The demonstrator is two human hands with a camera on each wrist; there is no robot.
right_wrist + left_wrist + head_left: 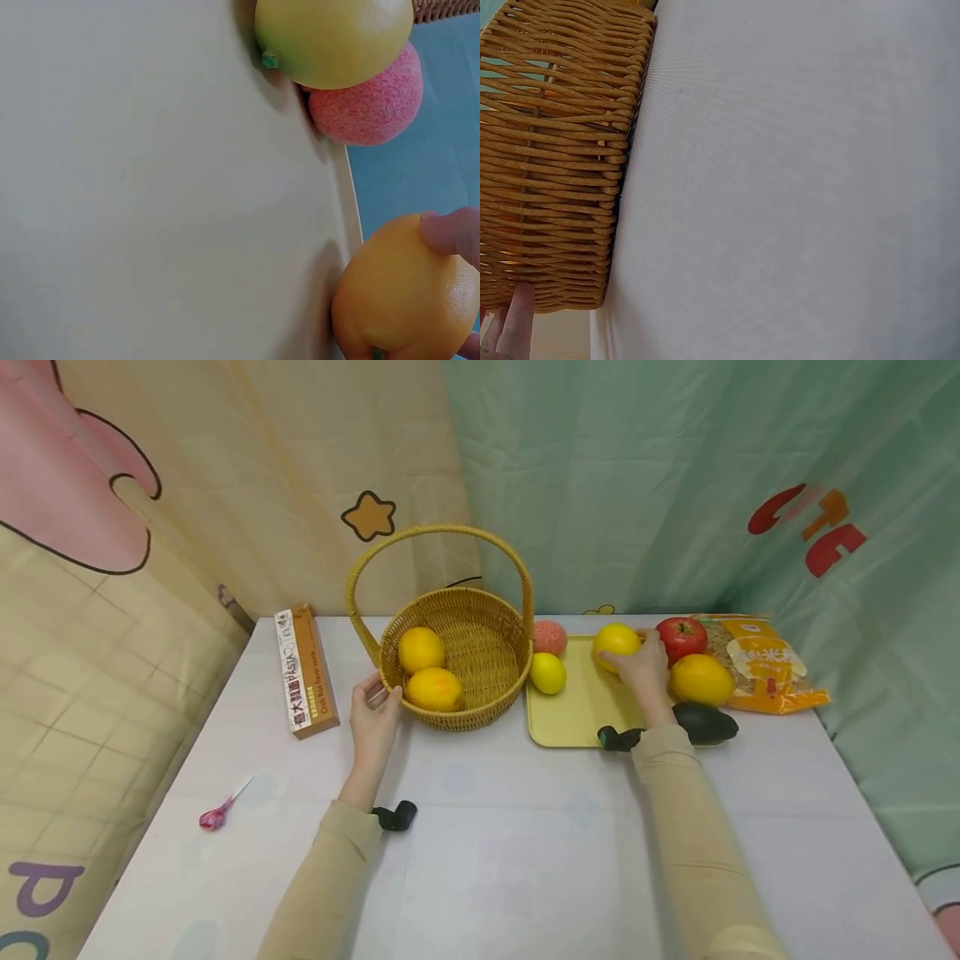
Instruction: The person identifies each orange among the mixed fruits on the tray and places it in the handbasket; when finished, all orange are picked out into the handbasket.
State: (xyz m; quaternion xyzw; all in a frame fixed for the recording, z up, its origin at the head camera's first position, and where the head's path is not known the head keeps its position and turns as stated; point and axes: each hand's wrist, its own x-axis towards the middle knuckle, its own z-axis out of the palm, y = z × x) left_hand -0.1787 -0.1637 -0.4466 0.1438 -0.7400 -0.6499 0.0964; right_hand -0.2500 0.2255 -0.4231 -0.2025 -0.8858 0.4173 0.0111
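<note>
My left hand [373, 718] holds the left front side of a wicker basket [480, 647], with fingertips against its woven outer wall [547, 165]. Two yellow-orange fruits [435, 690] lie in the basket's left half. My right hand [643, 667] grips another yellow-orange fruit [405, 292] at the back of the pale yellow tray [570, 727], thumb on one side and fingers on the other. A yellow lemon-like fruit [334, 37] sits at the tray's left side, with a pink bumpy fruit [367, 105] behind it.
Right of my right hand are a red apple-like fruit [682, 639], a yellow fruit [702, 681], a dark green avocado-like fruit [705, 723] and an orange-and-clear food bag [768, 664]. A pasta box [306, 672] stands left of the basket; a lollipop [216, 816] lies at front left.
</note>
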